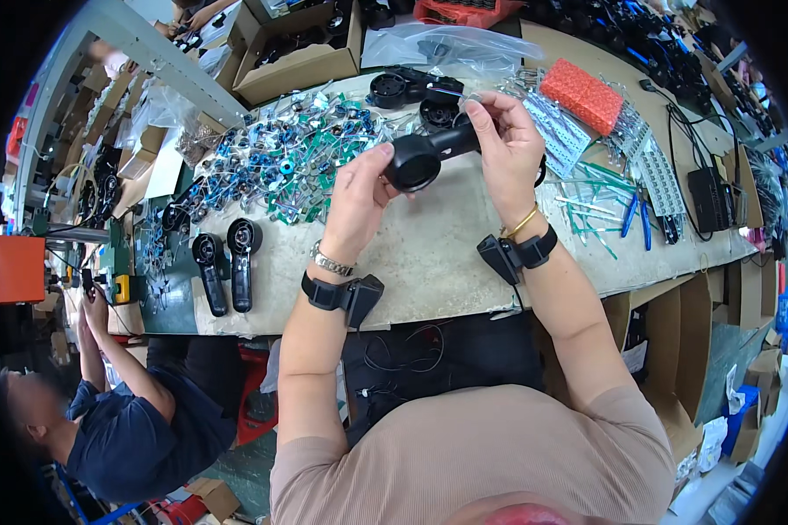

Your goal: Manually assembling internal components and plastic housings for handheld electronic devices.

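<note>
A black handheld fan [414,163] with a round head and a straight handle is held level above the table between both hands. My left hand [356,197] is closed on the rim of its round head. At the handle's far end, my right hand [510,156] has its thumb and fingers closed; a small pale piece shows by the fingertips, too small to name. Behind the held fan lie more black fan parts [392,87]. Two open black fan housings, a left one [208,267] and a right one [242,267], rest on the table left of my left forearm.
A wide heap of wired circuit boards [302,162] covers the table's left and middle. A cardboard box [302,79] stands behind it. To the right are red bubble wrap [581,96], metallic strips [657,179] and blue-handled pliers [636,219]. Another person [140,411] works at the left.
</note>
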Available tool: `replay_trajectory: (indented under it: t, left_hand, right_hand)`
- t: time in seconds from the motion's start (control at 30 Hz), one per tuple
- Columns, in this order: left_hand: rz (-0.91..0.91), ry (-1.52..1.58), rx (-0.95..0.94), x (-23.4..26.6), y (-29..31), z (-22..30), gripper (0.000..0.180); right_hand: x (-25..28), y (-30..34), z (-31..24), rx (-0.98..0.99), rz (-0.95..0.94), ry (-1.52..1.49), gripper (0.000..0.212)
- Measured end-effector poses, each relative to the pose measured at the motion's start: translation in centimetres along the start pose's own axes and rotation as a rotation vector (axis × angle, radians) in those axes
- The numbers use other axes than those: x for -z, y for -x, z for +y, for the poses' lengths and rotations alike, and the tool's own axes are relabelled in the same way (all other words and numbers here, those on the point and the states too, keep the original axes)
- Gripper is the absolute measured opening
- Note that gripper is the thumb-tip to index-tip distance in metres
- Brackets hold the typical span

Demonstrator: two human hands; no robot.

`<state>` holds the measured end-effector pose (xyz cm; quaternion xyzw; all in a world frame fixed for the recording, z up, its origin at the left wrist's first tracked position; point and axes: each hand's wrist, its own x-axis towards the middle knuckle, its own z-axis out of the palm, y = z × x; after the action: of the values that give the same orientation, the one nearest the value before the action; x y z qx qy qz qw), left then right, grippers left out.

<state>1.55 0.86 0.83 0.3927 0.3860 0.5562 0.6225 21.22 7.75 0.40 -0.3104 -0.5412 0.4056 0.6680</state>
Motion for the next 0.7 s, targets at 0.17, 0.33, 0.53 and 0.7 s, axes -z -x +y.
replay_trajectory:
  t: [0.17,0.33,0.53,0.7]
  left_hand:
    - [-0.079,0.221,-0.048,-1.6,0.5,-0.7,0.018]
    - [-0.054,-0.124,-0.192,-2.6,0.6,-2.9,0.02]
    - [0.1,0.15,-0.205,-2.6,0.3,-1.4,0.024]
    - [-0.183,0.202,0.152,-0.7,0.8,0.2,0.027]
  right_hand:
    - [-0.1,0.2,0.8,-0.015,0.075,0.054,0.018]
    - [-0.5,0.5,1.0,-0.123,0.084,-0.044,0.018]
    - [-1.1,1.4,0.3,-0.108,-0.059,-0.026,0.019]
    - [-1.0,0.7,0.9,-0.134,-0.069,-0.201,0.018]
